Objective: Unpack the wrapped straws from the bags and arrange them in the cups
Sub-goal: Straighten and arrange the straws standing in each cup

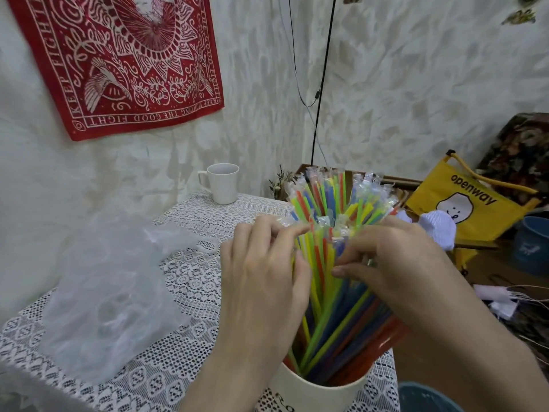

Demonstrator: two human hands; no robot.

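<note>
A thick bunch of wrapped straws (329, 209) in yellow, green, orange and blue stands in a cream cup (318, 392) at the table's near edge, fanning upward. My left hand (261, 281) is against the bunch's left side, its fingers curled round some straws. From the right, my right hand (392, 263) pinches straws with thumb and fingertips. A second white cup with a handle (223, 187) stands at the table's far side; I cannot see inside it. A crumpled clear plastic bag (110, 292) lies on the left of the table.
The table wears a white lace cloth (184, 367). A red bandana (124, 60) hangs on the wall, and black cables (322, 84) hang down behind the table. To the right are a yellow bag (472, 200), a blue tub (531, 242) and floor clutter.
</note>
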